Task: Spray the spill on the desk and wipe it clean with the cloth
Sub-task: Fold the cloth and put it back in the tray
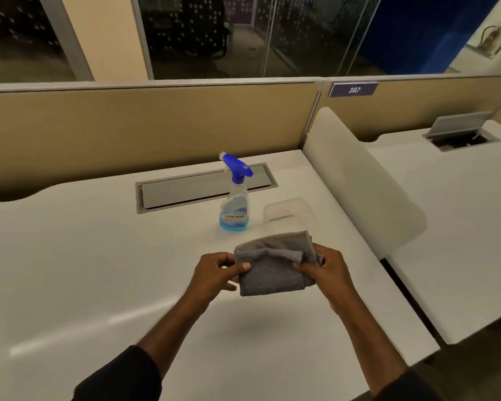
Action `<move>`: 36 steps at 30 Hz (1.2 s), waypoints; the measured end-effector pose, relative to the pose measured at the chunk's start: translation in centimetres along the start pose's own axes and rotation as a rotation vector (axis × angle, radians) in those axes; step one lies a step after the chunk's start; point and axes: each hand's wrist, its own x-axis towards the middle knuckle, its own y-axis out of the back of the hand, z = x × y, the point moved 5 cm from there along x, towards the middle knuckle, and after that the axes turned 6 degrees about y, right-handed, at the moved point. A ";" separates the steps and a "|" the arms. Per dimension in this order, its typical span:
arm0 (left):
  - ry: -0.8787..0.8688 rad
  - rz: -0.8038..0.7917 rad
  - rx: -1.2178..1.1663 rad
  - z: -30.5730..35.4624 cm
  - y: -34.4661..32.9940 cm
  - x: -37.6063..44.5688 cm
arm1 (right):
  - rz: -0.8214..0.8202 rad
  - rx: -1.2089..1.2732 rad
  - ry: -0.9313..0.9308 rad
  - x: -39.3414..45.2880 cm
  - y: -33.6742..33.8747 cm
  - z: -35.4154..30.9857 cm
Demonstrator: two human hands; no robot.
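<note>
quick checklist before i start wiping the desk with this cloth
1. Grey cloth held: ok, gripped by left hand and right hand, folded, above the desk.
2. Spray bottle out of the wiping path: ok, upright, behind the cloth.
3. Liquid in bottle: ok, blue liquid at the bottom.
4. Spill located on white desk: cannot tell, none visible.
5. Spill already sprayed: cannot tell.
6. Clear plastic container clear of the cloth: ok, beside the bottle.

Quick count: one spray bottle point(234, 198), one grey cloth point(275, 263), one clear plastic container point(286, 211), two hands, left point(214, 274) and right point(327, 273), two white desks point(84, 270) point(460, 227), two cable hatches point(185, 189) point(460, 134), one number sign point(353, 89).
</note>
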 end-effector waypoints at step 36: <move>0.098 0.148 0.112 -2.5 -12.5 13.8 | -0.245 -1.108 -0.151 14.6 1.8 10.8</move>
